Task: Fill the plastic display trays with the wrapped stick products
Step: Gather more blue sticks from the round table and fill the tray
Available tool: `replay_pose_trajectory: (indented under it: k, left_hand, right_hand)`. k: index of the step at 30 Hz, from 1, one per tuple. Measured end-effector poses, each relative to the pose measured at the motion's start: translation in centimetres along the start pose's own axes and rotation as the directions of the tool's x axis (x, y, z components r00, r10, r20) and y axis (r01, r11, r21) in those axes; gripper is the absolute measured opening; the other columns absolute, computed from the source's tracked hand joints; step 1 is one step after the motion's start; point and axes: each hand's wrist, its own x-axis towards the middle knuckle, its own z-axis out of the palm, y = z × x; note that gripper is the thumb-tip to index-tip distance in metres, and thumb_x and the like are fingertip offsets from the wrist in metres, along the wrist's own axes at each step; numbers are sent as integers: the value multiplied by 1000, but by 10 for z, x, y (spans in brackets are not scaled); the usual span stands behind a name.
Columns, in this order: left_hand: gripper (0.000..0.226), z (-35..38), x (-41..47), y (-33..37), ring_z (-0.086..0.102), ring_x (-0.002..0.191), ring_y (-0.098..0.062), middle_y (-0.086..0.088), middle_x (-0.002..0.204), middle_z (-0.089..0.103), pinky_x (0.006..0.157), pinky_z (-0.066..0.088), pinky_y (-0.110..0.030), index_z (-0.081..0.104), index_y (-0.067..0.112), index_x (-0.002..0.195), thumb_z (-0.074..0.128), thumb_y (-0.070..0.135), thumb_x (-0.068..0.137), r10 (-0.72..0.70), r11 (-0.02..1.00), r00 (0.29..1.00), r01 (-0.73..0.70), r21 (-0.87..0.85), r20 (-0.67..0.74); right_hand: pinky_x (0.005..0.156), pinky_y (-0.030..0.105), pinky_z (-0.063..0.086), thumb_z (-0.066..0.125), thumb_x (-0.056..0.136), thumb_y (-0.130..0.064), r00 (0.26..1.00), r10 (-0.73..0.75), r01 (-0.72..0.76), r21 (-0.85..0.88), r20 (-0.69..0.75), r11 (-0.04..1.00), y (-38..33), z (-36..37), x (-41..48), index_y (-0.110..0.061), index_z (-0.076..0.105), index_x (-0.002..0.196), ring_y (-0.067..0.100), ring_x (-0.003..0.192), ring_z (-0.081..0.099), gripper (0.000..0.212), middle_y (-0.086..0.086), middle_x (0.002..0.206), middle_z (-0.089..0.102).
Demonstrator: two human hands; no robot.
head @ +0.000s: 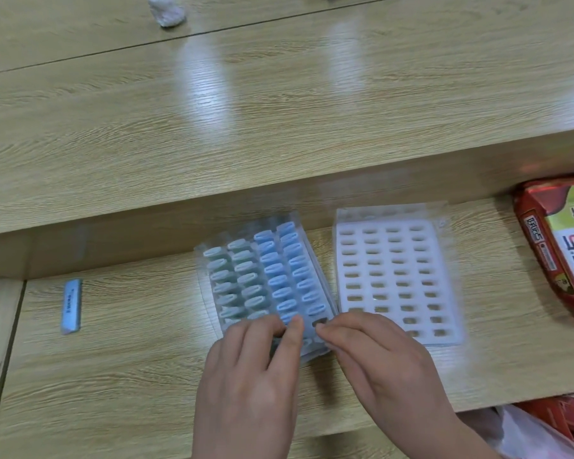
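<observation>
A clear plastic tray (pixel 242 240) lies in the middle of the lower desk, its slots filled with rows of green and blue wrapped sticks (pixel 272 270). My left hand (pixel 256 376) rests over its near end, thumb and fingers pinching a blue stick at the near rows. My right hand (pixel 375 356) has curled fingers at the tray's near right corner, beside one dark empty slot (pixel 319 323). A second tray (pixel 444 260), white with all visible slots empty, lies just to the right. One loose blue wrapped stick (pixel 71 305) lies far to the left.
A red and green printed package (pixel 557 246) lies at the right edge. A raised wooden shelf edge (pixel 212 207) runs behind the trays. Crumpled white paper (pixel 165 11) sits on the upper surface. A plastic bag and red packs (pixel 550 425) show at the bottom right.
</observation>
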Motion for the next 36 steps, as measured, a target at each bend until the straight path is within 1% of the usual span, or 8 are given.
replay_pose_trajectory:
  k: [4, 11, 21, 26, 28, 31, 34, 36]
  left_hand:
    - [34, 7, -12, 7, 54, 95, -27, -8, 97, 73, 75, 43, -40, 75, 8, 114, 54, 25, 94, 40, 991, 999, -35, 127, -31]
    - [36, 19, -28, 8, 56, 101, -24, -5, 105, 75, 84, 44, -39, 74, 13, 118, 52, 7, 89, 27, 978, 992, -1, 209, -121]
    - [45, 17, -30, 3, 57, 111, -26, -8, 112, 72, 94, 44, -40, 76, 15, 113, 68, 3, 71, -48, 999, 992, 50, 16, -120]
    - [45, -9, -46, -45, 51, 122, -27, -9, 132, 57, 106, 36, -35, 57, 18, 131, 55, 27, 87, -208, 950, 977, 192, -245, -40]
    - [41, -19, -57, -75, 47, 124, -12, -1, 132, 53, 108, 31, -21, 60, 21, 128, 49, 32, 90, -430, 853, 903, 397, -340, -25]
    - [41, -30, -69, -131, 47, 113, 1, 4, 127, 52, 93, 36, -14, 58, 33, 127, 47, 36, 87, -745, 623, 667, 675, -395, -34]
    - [38, -35, -76, -190, 54, 90, 6, -1, 123, 51, 81, 45, -19, 60, 28, 127, 52, 31, 90, -882, 445, 471, 809, -385, -30]
    - [35, -35, -76, -220, 55, 85, 14, -1, 127, 50, 83, 45, -20, 60, 24, 128, 57, 24, 94, -907, 394, 422, 846, -360, -2]
  right_hand:
    - [76, 25, 52, 59, 96, -22, 1000, 15, -15, -2, 8, 1000, 1, 0, 0, -18, 73, 112, 8, 98, 63, 21, -7, 109, 68]
    - [78, 24, 52, 59, 95, -22, 999, 33, -33, 4, 13, 999, 0, 0, 2, -21, 72, 112, 6, 98, 64, 21, -10, 108, 68]
    - [83, 27, 51, 60, 94, -31, 998, 58, -58, -9, 21, 998, -5, -6, 4, -20, 69, 118, 9, 101, 64, 27, -10, 112, 67]
    - [88, 26, 49, 59, 95, -34, 997, 56, -57, -12, -61, 998, -39, -3, 20, -17, 72, 110, 11, 103, 62, 26, -7, 112, 68]
    - [88, 30, 49, 62, 94, -27, 998, -10, 10, -13, -57, 1000, -62, 8, 33, -16, 73, 109, 14, 102, 63, 22, -5, 111, 68]
    - [86, 35, 50, 62, 93, -19, 994, -106, 105, 32, 40, 994, -105, 40, 59, -18, 70, 114, 19, 103, 62, 23, -5, 114, 66]
    - [83, 35, 53, 63, 90, -18, 970, -81, 73, 42, 229, 996, -150, 89, 86, -21, 66, 118, 19, 104, 60, 29, -7, 117, 63]
    - [86, 35, 52, 58, 93, -24, 930, 6, -8, 2, 367, 1000, -174, 127, 106, -22, 60, 122, 21, 108, 56, 29, -6, 120, 59]
